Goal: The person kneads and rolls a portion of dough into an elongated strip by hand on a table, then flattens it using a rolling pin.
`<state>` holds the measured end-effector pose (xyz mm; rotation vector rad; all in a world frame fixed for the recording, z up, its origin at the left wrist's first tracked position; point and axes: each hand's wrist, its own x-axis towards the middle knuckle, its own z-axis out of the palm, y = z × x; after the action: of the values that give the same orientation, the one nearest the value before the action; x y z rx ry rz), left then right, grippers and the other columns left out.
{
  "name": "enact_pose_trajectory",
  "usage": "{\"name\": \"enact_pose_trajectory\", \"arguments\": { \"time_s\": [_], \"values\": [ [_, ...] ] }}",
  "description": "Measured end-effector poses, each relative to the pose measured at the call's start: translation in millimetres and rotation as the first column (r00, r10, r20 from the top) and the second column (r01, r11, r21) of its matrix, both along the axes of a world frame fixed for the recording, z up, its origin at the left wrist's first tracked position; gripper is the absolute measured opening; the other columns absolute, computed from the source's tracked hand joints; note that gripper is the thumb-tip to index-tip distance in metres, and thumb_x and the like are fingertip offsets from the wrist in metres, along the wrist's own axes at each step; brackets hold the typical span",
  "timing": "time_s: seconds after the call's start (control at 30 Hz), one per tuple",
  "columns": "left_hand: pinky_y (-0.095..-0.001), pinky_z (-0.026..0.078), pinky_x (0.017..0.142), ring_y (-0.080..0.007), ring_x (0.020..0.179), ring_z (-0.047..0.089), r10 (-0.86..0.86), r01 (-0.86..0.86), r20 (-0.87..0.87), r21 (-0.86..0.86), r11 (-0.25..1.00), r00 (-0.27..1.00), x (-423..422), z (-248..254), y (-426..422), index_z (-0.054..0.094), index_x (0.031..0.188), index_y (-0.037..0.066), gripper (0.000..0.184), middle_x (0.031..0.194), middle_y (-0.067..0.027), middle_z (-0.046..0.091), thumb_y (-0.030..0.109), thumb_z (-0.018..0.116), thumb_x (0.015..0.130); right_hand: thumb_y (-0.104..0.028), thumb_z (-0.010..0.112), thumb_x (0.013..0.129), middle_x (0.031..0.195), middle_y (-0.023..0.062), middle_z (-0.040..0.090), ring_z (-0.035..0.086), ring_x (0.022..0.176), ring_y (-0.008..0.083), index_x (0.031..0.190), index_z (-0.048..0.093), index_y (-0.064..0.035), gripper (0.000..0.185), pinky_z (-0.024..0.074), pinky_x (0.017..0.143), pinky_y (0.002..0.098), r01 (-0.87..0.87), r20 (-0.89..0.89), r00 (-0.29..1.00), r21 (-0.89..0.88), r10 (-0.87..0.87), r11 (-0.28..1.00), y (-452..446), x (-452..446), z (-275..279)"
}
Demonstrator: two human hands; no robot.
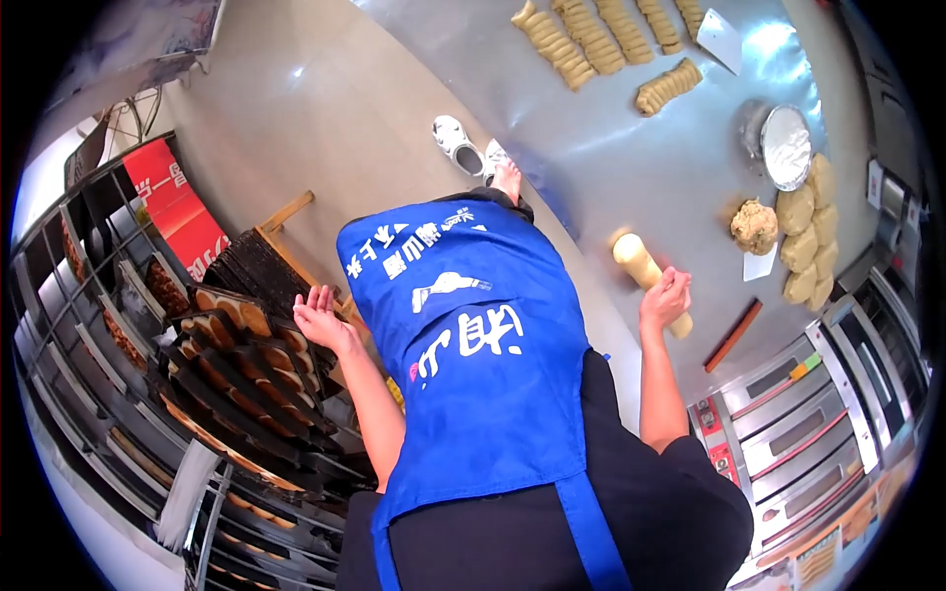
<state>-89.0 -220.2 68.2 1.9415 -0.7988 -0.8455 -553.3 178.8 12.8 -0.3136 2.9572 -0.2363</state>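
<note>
Right of centre, the right hand curls around a smooth, pale cylinder; left hand loosely spread, centre-left; blue apron reads "湘山酒".

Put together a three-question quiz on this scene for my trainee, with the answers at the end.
1. Multiple choice: which thing shows on both sides of the right hand?
A) a white scraper
B) a pale roll
C) a foil-covered bowl

2. True or false: the left hand is pressing on the metal table.

3. Fill in: the apron with white lettering is ____.

Key:
1. B, the pale roll.
2. False: the left hand is open and away from the table.
3. Blue.
</note>
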Motion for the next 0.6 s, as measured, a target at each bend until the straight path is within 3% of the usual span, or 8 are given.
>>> {"name": "enact_pose_trajectory", "arguments": {
  "time_s": [0.2,0.5,0.6],
  "values": [
    [-0.0439,0.065,0.092,-0.0353,0.102,0.076,0.023,-0.024,0.023,0.014,1.000,0.999,6,-2,3,0.047,0.146,-0.003,0.046,0.125,-0.0257,0.069,0.034,0.037,0.120,-0.039,0.051,0.114,0.109,0.0138,0.069,0.066,0.113,0.0405,0.108,0.062,-0.0075,0.033,0.0447,0.105,0.0548,-0.102,-0.137,0.986,-0.013,0.099,0.995,6,1,-10],
    [-0.0432,0.063,0.096,-0.0345,0.106,0.075,0.009,-0.009,0.004,-0.005,1.000,1.000,14,-1,6,0.047,0.148,-0.004,0.049,0.127,-0.0251,0.069,0.034,0.035,0.121,-0.041,0.049,0.114,0.112,0.0167,0.070,0.065,0.114,0.0420,0.106,0.061,-0.0060,0.037,0.0430,0.106,0.0567,-0.066,-0.041,0.997,-0.002,0.066,0.998,6,1,-10],
    [-0.0432,0.063,0.096,-0.0338,0.105,0.075,0.041,-0.041,0.001,-0.002,0.999,0.999,16,3,6,0.048,0.147,-0.004,0.048,0.126,-0.0246,0.069,0.033,0.036,0.121,-0.041,0.050,0.114,0.112,0.0174,0.069,0.063,0.116,0.0411,0.104,0.060,-0.0051,0.038,0.0425,0.104,0.0585,-0.061,-0.116,0.991,0.013,0.062,0.998,2,4,-16]
  ]
}}
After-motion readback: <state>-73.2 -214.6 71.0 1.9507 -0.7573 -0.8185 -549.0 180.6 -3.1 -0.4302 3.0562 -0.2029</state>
